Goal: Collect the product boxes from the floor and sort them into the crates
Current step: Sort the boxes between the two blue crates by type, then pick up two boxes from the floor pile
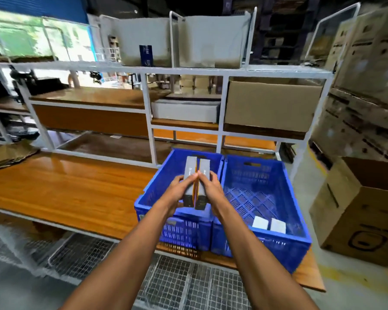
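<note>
- You have two grey product boxes [195, 182] pressed side by side, an orange edge showing in the seam between them, held just above the left crate [157, 191].
- Their long axis runs away from you, far ends pointing toward the shelving [148, 113] and tipped slightly upward, near ends lowest.
- Your left hand [177, 189] clamps the left box, fingers curled over its top; your right hand [211, 186] does the same on the right box, so each grip is closed on the pair.
- Progress, as I judge it: the right crate [278, 198] already holds two white boxes [269, 223] near its front wall; the pair in your hands is not yet set down.
- The left crate's floor is mostly hidden behind your hands, so its contents cannot be told; the floor pile is out of view, so what remains is unknown.
- Both crates sit touching on the wooden surface [65, 191].
</note>
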A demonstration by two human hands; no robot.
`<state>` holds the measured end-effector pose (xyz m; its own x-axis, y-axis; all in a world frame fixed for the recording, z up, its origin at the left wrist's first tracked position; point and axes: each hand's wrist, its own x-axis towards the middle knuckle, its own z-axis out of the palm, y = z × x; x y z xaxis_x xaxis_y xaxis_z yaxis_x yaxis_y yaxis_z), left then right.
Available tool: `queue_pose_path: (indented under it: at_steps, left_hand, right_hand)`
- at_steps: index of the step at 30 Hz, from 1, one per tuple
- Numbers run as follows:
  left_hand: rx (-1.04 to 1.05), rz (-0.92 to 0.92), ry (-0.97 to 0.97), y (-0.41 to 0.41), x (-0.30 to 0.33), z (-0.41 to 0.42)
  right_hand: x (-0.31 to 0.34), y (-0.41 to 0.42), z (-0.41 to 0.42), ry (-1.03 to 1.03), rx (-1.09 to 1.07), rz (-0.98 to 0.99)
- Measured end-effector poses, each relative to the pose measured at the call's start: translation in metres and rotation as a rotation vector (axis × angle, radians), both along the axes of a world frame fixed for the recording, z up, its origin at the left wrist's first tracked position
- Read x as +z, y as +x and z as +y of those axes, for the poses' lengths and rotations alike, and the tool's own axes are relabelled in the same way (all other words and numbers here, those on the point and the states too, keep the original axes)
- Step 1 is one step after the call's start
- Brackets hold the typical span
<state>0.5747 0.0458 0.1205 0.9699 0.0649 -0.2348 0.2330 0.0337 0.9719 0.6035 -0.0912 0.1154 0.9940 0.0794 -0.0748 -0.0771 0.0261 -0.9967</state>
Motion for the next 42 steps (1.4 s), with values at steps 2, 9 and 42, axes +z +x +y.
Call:
queue_pose_path:
  at_steps: [2,9,42]
  left_hand:
    - [-0.038,0.046,0.014,0.021,-0.006,0.005]
    - [-0.239,0.313,0.185,0.060,-0.044,0.025]
    - [-0.195,0.172,0.098,-0.242,-0.090,-0.223]
  right_hand:
    - [-0.010,0.020,0.008,-0.058,-0.024,0.032]
    - [-0.050,0.045,-0.018,-0.322,-0.078,0.183]
    - [-0.117,-0.269,-0.254,-0.193,-0.198,0.136]
